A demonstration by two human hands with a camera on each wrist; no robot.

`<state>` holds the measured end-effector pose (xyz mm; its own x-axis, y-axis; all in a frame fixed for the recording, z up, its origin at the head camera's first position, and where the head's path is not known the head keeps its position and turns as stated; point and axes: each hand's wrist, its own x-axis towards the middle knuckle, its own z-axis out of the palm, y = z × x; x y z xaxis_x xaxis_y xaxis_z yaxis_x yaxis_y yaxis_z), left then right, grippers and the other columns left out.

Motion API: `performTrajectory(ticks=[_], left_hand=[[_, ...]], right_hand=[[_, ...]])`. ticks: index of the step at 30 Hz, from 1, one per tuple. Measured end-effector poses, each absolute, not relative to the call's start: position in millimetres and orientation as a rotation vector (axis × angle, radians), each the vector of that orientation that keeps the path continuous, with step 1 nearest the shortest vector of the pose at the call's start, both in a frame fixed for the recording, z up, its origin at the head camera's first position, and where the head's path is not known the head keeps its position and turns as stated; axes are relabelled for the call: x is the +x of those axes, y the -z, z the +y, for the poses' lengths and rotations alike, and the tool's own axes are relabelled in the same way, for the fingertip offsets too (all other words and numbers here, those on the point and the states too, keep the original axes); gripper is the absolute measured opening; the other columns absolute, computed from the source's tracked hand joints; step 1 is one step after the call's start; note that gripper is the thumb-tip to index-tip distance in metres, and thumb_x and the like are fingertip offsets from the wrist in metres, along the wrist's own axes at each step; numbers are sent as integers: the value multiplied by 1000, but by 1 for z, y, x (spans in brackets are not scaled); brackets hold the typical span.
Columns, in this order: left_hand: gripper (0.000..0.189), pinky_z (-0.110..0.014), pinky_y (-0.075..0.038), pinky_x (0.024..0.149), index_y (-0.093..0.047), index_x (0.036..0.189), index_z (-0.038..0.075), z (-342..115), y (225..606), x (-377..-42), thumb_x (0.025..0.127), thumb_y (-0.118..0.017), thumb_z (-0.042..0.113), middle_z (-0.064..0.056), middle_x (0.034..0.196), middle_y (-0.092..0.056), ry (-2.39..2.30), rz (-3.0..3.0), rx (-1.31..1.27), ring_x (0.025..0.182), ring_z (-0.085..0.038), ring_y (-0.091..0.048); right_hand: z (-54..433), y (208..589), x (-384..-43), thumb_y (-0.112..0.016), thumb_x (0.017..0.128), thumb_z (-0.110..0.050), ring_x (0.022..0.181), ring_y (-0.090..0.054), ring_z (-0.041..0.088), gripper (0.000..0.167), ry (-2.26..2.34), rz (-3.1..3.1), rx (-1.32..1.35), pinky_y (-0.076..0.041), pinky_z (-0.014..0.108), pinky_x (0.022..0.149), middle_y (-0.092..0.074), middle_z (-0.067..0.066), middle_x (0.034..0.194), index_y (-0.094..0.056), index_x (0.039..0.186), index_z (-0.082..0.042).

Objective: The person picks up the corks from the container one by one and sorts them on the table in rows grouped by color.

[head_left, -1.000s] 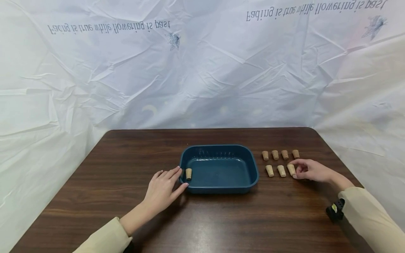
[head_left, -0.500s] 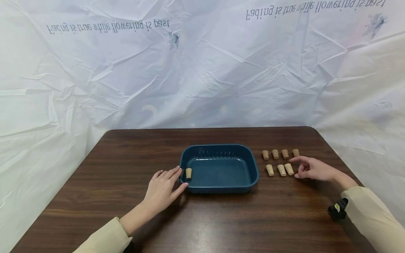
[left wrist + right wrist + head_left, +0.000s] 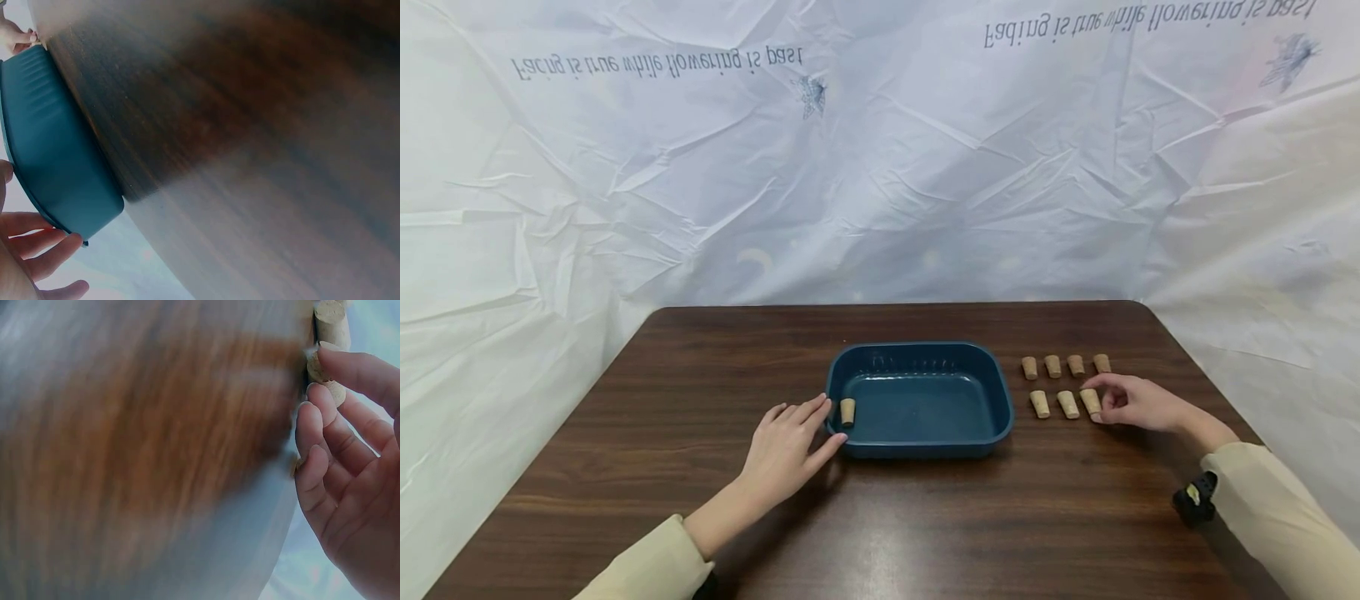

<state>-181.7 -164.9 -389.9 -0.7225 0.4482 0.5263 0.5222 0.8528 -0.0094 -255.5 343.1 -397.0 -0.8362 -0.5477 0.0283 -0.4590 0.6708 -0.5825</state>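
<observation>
In the head view, a cork stopper point(image 3: 1089, 402) at the right end of the front row is pinched between the thumb and index finger of my right hand point(image 3: 1138, 405). The right wrist view shows this cork point(image 3: 337, 394) partly behind the fingertips. My left hand point(image 3: 784, 443) rests on the left rim of a dark blue tray point(image 3: 917, 451), its fingers relaxed; the left wrist view shows fingertips point(image 3: 70, 244) touching that rim. Inside the tray, near its left end, one cork stopper point(image 3: 847, 412) lies alone.
Two more corks, one being a pale cork point(image 3: 1068, 405), sit left of my right hand. Behind runs a row of several browner corks point(image 3: 1052, 367). The dark wooden table point(image 3: 940, 525) ends at a white printed sheet point(image 3: 880, 183).
Half a second ago the front-right cork stood close to its neighbour and my right hand was off it. Now the hand pinches it, farther right. The left hand stays still.
</observation>
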Motion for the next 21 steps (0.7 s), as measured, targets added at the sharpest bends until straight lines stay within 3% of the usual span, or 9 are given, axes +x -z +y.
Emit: performTrajectory(ticks=[21], left_hand=[[50,-46,-39,84,-62,113,5,-166,391,-182,82,-56,45,-7,114,-57,197,-2494,-715,96,-22,-57]], right_hand=[[347,385,-253,-60,83,-7,56,-45,9,42,960,2686,-776,-38,26,50,-51,1,69,-43,119,8]])
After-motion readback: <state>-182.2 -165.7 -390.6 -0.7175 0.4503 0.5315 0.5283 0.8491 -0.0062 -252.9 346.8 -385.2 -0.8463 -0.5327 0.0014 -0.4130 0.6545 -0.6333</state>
